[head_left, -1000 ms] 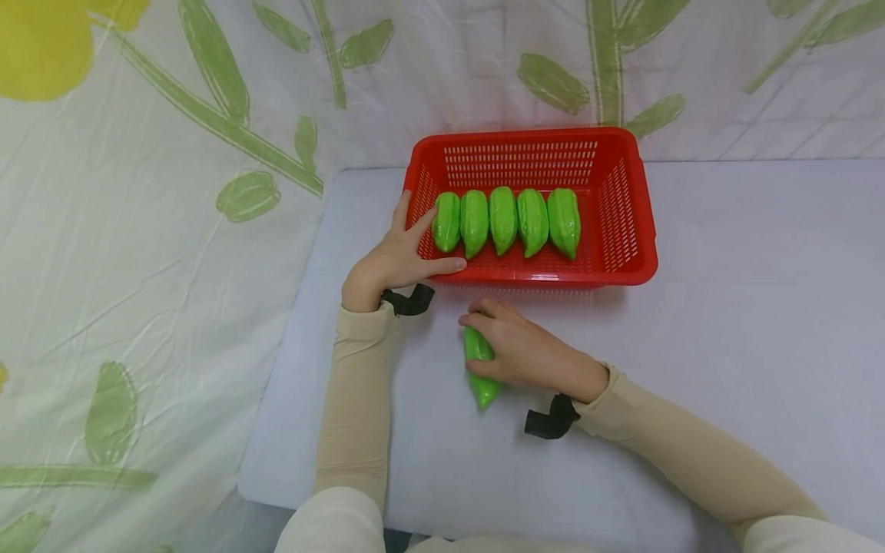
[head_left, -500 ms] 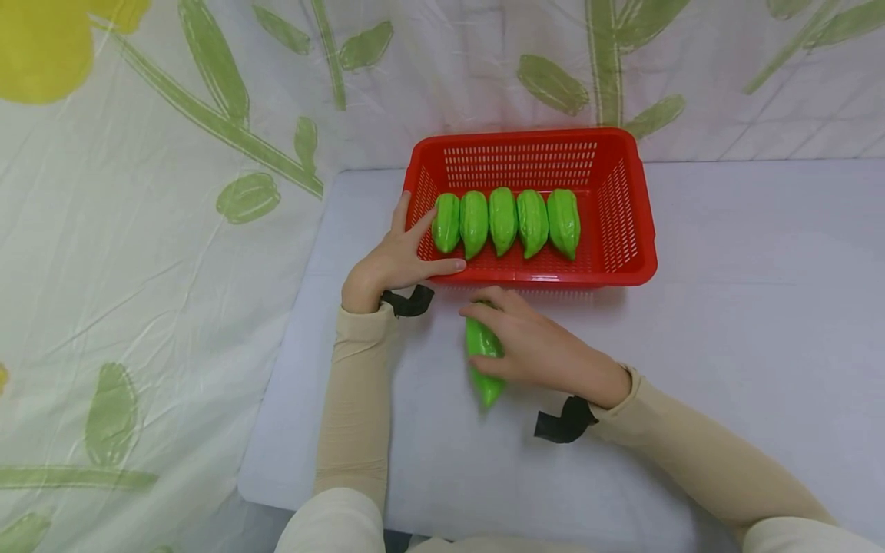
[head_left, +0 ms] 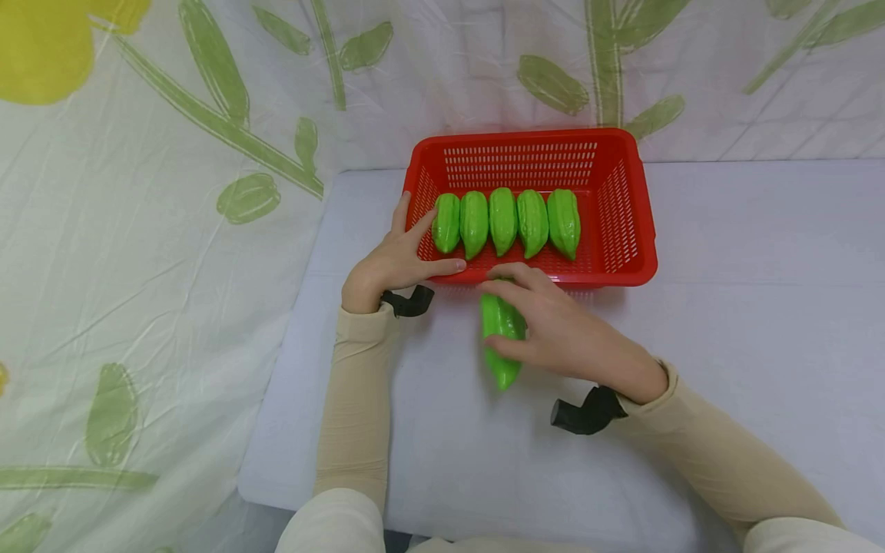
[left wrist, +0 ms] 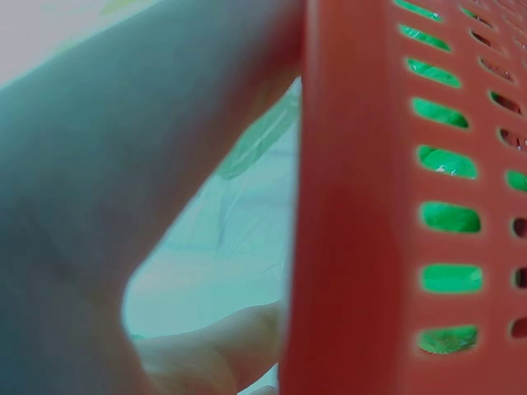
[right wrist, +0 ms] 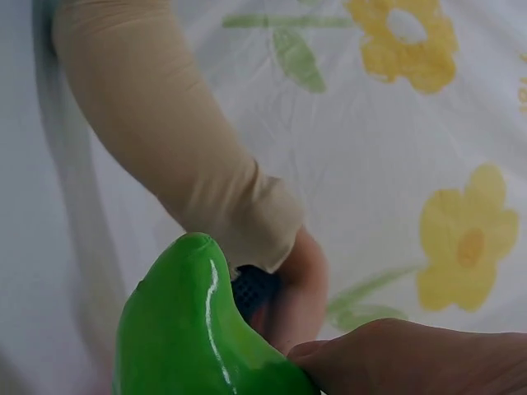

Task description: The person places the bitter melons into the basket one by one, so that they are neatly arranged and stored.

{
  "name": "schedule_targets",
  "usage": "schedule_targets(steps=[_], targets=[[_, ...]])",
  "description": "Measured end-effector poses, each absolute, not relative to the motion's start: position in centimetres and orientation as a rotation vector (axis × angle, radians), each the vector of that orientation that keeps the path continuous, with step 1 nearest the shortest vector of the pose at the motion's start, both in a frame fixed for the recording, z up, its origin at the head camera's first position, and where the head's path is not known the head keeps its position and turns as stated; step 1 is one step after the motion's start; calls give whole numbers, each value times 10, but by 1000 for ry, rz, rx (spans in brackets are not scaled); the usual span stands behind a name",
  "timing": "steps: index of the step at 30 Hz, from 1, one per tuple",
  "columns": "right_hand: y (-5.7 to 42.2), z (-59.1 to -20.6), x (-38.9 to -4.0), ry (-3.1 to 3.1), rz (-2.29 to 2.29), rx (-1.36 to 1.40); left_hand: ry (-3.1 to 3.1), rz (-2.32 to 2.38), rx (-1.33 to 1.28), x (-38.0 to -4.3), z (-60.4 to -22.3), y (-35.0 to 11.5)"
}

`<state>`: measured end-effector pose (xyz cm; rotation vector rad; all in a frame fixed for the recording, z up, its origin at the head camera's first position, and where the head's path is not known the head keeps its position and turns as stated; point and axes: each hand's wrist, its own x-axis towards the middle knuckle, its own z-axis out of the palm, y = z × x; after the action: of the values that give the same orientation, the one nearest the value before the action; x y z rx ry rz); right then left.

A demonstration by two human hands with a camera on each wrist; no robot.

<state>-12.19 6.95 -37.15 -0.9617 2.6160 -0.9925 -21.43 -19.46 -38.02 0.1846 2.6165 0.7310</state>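
Observation:
My left hand (head_left: pixel 390 261) lies spread over the left front corner of a red plastic basket (head_left: pixel 625 273), thumb along the front rim, fingers straight. In the left wrist view the perforated basket wall (left wrist: pixel 354 206) fills the right side. Inside the basket, a row of several glossy green star fruits (head_left: pixel 503 223) lies toward the left, tips facing front. My right hand (head_left: pixel 563 326) grips another star fruit (head_left: pixel 503 326) just in front of the basket, fingers at its far end and thumb on its near side. Its pointed tip (right wrist: pixel 193 263) shows in the right wrist view.
A white table (head_left: pixel 747 322) bears the basket near its back edge. Behind and to the left hangs a white curtain (head_left: pixel 173 253) with painted flowers and leaves. Each wrist wears a black camera mount (head_left: pixel 588 411).
My right hand has brought the gripped star fruit up and forward, slightly rightward, toward the basket's front rim. The left hand and the basket have stayed in place.

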Motion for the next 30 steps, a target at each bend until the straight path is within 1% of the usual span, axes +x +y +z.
schedule_targets(steps=[10,19,30], targets=[[91,-356,-131,2686,-1070,-968,2620,739,181,-215,-381,-195],[111,-344,-138,2737,-1100,-850,2614,752,189,-214,-380,-195],[133,-335,-149,2840,-1120,-771,2614,747,192,-216,-381,-195]])
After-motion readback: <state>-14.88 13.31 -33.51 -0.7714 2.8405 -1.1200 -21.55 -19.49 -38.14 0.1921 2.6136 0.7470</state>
